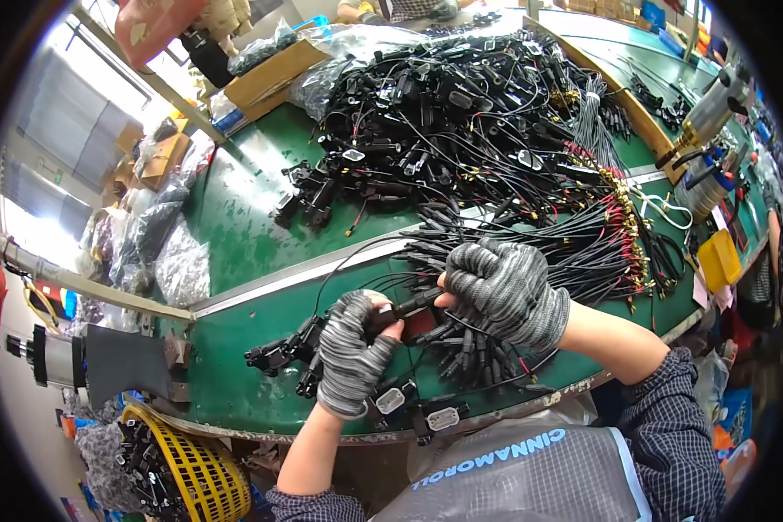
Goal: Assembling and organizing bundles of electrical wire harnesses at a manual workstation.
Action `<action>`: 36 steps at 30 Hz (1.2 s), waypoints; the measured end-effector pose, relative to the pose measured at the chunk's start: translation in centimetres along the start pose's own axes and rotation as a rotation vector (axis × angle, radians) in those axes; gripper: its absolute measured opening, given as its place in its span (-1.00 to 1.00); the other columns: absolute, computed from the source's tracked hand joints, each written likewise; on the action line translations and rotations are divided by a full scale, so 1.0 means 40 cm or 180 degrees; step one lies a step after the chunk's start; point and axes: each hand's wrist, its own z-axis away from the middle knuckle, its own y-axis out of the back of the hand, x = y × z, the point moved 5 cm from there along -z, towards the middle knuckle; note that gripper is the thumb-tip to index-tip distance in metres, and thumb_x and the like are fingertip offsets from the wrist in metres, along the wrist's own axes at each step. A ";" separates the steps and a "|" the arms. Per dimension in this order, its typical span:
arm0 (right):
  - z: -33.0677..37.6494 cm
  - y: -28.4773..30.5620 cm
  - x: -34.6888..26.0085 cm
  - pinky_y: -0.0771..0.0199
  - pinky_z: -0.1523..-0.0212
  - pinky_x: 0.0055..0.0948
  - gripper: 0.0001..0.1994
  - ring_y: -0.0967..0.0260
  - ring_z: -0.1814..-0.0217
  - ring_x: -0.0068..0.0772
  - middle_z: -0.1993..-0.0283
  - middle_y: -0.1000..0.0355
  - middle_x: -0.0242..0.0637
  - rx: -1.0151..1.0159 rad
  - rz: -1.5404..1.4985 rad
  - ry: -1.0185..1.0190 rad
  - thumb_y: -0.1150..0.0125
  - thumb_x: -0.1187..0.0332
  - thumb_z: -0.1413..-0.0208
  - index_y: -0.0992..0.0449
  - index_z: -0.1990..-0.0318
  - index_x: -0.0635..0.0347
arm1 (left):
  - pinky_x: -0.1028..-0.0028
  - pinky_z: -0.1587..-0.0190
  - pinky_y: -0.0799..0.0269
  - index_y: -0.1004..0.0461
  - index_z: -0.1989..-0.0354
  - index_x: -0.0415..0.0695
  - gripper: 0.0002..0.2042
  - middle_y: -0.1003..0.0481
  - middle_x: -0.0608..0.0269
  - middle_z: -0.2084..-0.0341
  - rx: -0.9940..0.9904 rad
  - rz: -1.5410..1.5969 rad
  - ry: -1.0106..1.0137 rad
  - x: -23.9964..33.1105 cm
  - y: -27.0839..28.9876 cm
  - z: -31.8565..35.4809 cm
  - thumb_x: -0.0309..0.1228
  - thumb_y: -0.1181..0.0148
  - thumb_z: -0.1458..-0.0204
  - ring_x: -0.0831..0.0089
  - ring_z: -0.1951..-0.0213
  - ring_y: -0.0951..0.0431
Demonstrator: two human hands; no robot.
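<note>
My left hand [352, 357], in a grey striped fingerless glove, is closed around a small black connector housing [381, 320]. My right hand [505, 291], gloved alike, pinches a black cable plug [419, 302] whose tip points at the housing; whether the two touch I cannot make out. Beneath and beside my right hand lies a thick bundle of black cables [583, 265] with red and brass-coloured ends. Black connectors [274, 355] lie left of my left hand. Two more connectors with pale oval faces, one nearer [444, 419] and one beside it [390, 400], sit at the table's front edge.
A large heap of black connectors and cables [461, 104] covers the far part of the green table [244, 261]. A metal strip [296, 272] crosses it. A yellow basket [204, 461] of black parts stands lower left, a yellow tray [719, 259] at right. Another person [409, 10] sits opposite.
</note>
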 end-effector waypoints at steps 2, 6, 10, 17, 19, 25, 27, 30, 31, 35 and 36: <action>0.007 0.002 0.001 -0.34 0.58 -0.38 -0.81 -0.35 0.46 -0.33 0.46 -0.35 -0.38 -0.0104 0.0039 0.0043 -0.18 0.19 0.18 -0.43 0.53 0.09 | 0.53 0.25 -0.35 -0.39 0.32 -0.21 -0.77 -0.40 0.21 0.38 0.0002 0.0163 0.0172 0.003 -0.019 0.011 -0.56 -0.20 0.21 0.46 0.35 -0.41; 0.017 -0.003 0.002 -0.31 0.61 -0.42 -0.80 -0.33 0.53 -0.36 0.45 -0.36 -0.40 -0.0250 0.0176 0.0041 -0.22 0.19 0.18 -0.43 0.53 0.09 | 0.51 0.26 -0.36 -0.40 0.28 -0.20 -0.75 -0.41 0.21 0.36 -0.0065 -0.0121 0.0042 0.014 -0.043 0.011 -0.56 -0.20 0.22 0.46 0.35 -0.43; 0.028 -0.032 0.006 -0.33 0.57 -0.34 -0.80 -0.35 0.46 -0.30 0.41 -0.34 -0.34 -0.0598 -0.0042 0.0089 -0.11 0.17 0.11 -0.43 0.49 0.10 | 0.51 0.26 -0.37 -0.42 0.27 -0.18 -0.75 -0.42 0.21 0.38 0.0097 -0.0073 0.0074 0.033 -0.060 0.023 -0.57 -0.20 0.21 0.44 0.35 -0.44; 0.044 -0.032 0.006 -0.32 0.60 -0.33 -0.80 -0.36 0.45 -0.28 0.46 -0.30 -0.32 -0.1467 -0.0123 -0.0007 -0.09 0.18 0.12 -0.41 0.46 0.11 | 0.49 0.30 -0.37 -0.43 0.29 -0.15 -0.81 -0.45 0.21 0.44 -0.0130 -0.0684 -0.0292 0.057 -0.103 0.035 -0.51 -0.15 0.13 0.39 0.41 -0.47; 0.047 0.003 0.017 -0.32 0.61 -0.33 -0.80 -0.36 0.45 -0.28 0.46 -0.29 -0.32 -0.1676 -0.0071 -0.0144 -0.09 0.18 0.13 -0.41 0.45 0.11 | 0.48 0.32 -0.38 -0.43 0.30 -0.15 -0.83 -0.45 0.20 0.45 -0.0073 -0.0703 -0.0332 0.055 -0.099 0.043 -0.49 -0.13 0.12 0.37 0.43 -0.47; 0.069 0.124 0.062 -0.36 0.36 -0.36 -0.75 -0.35 0.37 -0.28 0.34 -0.37 -0.34 -0.1493 0.1092 -0.0085 -0.13 0.21 0.15 -0.44 0.30 0.11 | 0.38 0.48 -0.36 -0.44 0.36 -0.12 -0.87 -0.45 0.16 0.46 0.0156 -0.0212 0.0171 -0.002 -0.065 0.061 -0.40 -0.13 0.11 0.21 0.50 -0.47; 0.073 0.117 0.040 -0.35 0.30 -0.34 -0.74 -0.34 0.34 -0.27 0.34 -0.37 -0.35 -0.1268 0.1410 0.0019 -0.12 0.20 0.16 -0.44 0.30 0.10 | 0.38 0.49 -0.35 -0.44 0.37 -0.12 -0.86 -0.45 0.16 0.46 -0.0036 -0.0392 0.0031 0.029 -0.094 0.045 -0.39 -0.14 0.11 0.21 0.50 -0.47; 0.073 0.054 -0.030 -0.29 0.19 -0.31 -0.73 -0.32 0.28 -0.25 0.36 -0.37 -0.36 -0.0811 0.0526 0.0120 -0.11 0.18 0.19 -0.44 0.33 0.10 | 0.37 0.51 -0.32 -0.43 0.37 -0.12 -0.86 -0.45 0.16 0.45 -0.0397 -0.0800 -0.0207 0.070 -0.130 0.036 -0.38 -0.14 0.11 0.22 0.51 -0.47; 0.080 0.035 -0.028 -0.29 0.21 -0.31 -0.73 -0.32 0.29 -0.25 0.37 -0.37 -0.35 -0.0849 0.0423 -0.0038 -0.10 0.17 0.19 -0.44 0.34 0.11 | 0.38 0.51 -0.32 -0.43 0.37 -0.12 -0.85 -0.45 0.16 0.46 -0.0404 -0.0752 -0.0243 0.070 -0.132 0.038 -0.37 -0.14 0.11 0.22 0.51 -0.47; 0.097 -0.025 -0.018 -0.29 0.23 -0.29 -0.74 -0.32 0.31 -0.26 0.39 -0.37 -0.33 -0.0931 0.0033 -0.0341 -0.10 0.15 0.20 -0.44 0.38 0.12 | 0.38 0.51 -0.31 -0.44 0.37 -0.11 -0.84 -0.45 0.16 0.47 -0.0343 -0.0707 -0.0291 0.063 -0.126 0.049 -0.34 -0.14 0.12 0.24 0.52 -0.47; 0.103 -0.032 -0.015 -0.28 0.23 -0.28 -0.74 -0.32 0.30 -0.27 0.38 -0.37 -0.32 -0.0926 -0.0065 -0.0391 -0.11 0.15 0.20 -0.44 0.39 0.11 | 0.39 0.50 -0.31 -0.44 0.37 -0.11 -0.84 -0.45 0.16 0.48 -0.0313 -0.0700 -0.0343 0.063 -0.126 0.048 -0.34 -0.14 0.11 0.24 0.52 -0.47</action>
